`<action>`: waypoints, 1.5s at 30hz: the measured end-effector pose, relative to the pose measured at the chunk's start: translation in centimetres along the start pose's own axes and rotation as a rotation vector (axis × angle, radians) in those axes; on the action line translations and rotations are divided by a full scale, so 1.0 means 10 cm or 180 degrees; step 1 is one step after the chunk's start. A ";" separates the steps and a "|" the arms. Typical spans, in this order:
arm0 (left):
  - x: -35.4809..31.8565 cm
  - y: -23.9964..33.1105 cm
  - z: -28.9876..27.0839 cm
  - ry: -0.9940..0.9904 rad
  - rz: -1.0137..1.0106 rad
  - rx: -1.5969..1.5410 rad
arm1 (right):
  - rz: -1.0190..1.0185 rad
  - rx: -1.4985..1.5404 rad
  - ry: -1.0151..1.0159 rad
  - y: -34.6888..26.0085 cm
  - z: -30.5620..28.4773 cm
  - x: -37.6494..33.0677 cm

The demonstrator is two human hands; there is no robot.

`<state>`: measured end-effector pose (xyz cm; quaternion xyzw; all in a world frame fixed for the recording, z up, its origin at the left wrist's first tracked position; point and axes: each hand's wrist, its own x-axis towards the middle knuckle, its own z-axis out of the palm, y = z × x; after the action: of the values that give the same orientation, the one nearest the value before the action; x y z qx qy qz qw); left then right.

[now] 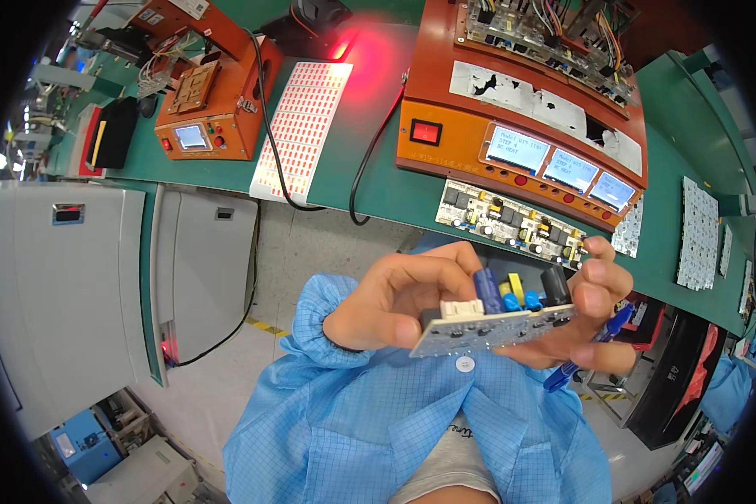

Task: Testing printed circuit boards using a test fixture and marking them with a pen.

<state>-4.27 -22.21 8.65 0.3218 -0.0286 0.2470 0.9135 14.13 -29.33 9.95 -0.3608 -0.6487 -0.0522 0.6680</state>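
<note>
Between my two hands, in front of my chest, I hold a circuit board (496, 329) tilted so its soldered underside partly shows. Capacitors, a yellow part and a white connector stand on its upper face. My left hand (395, 298) pinches the board's left end, thumb at the near edge. Closed round the right end is my right hand (601, 307), which also keeps a blue pen (588, 349) between its fingers. Just beyond, a panel of several joined circuit boards (512, 223) lies at the bench edge, below the orange tester.
An orange test machine (420, 160) with three lit screens stands on the green bench (378, 197). A smaller orange tester (214, 139) is at the left. Beside a black cable lies a sheet of red labels (302, 126), near a red glowing light. More board panels (699, 231) lie at right.
</note>
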 end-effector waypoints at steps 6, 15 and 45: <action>0.01 0.04 -0.01 -0.0048 0.0064 -0.0020 | -0.0004 -0.0142 -0.0058 -0.02 0.05 0.02; 0.02 -0.01 -0.04 -0.0198 0.0182 -0.0110 | -0.0211 0.0028 0.0560 -0.03 0.17 0.03; -0.20 -0.17 -0.10 0.0684 -0.0157 -0.0321 | 0.1344 0.0807 -0.0639 -0.02 -0.12 0.10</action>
<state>-5.33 -23.58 6.46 0.2477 0.0650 0.2558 0.9322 15.17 -29.74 11.07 -0.4050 -0.6234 0.2061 0.6363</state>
